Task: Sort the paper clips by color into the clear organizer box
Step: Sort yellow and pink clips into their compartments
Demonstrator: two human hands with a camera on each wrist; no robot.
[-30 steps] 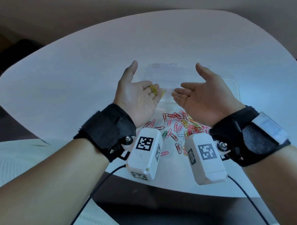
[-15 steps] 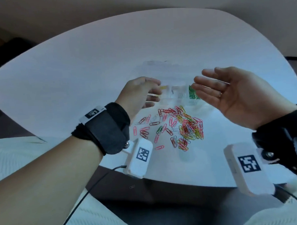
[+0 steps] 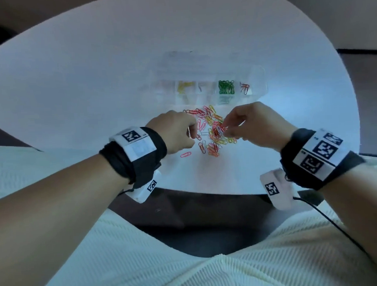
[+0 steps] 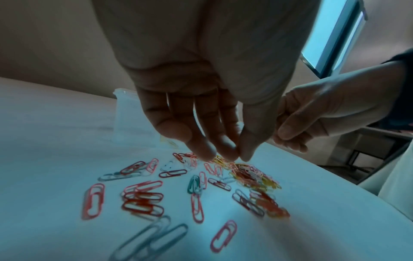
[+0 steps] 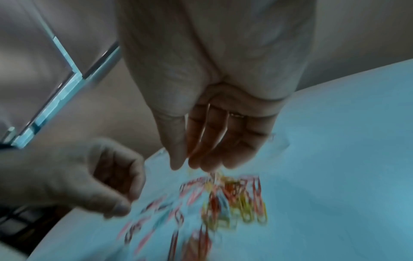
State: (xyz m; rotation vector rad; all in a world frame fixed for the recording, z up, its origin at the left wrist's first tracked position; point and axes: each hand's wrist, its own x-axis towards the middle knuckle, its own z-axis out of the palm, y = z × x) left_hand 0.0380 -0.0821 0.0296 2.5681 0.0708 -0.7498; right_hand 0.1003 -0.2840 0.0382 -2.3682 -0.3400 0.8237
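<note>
Left hand [image 3: 174,130], lower centre-left of the head view: fingers [image 4: 201,141] and thumb drawn together, tips just above the paper clips [image 3: 210,131]; whether a clip was pinched could not be told. Right hand [image 3: 253,125], centre-right: fingertips bunched over the pile's densest part, grip likewise unclear through blur. Clips scattered loose on the white table [image 3: 94,82], mid-frame. Clear organizer box [image 3: 256,81] just above the pile, compartments holding yellow, green and red clips.

The right hand [image 5: 214,141] hangs fingers-down just above a blurred heap of red, yellow and blue paper clips [image 5: 228,203] on the table [image 5: 346,159]; the left hand [image 5: 93,176], fingers curled, hovers beside.
</note>
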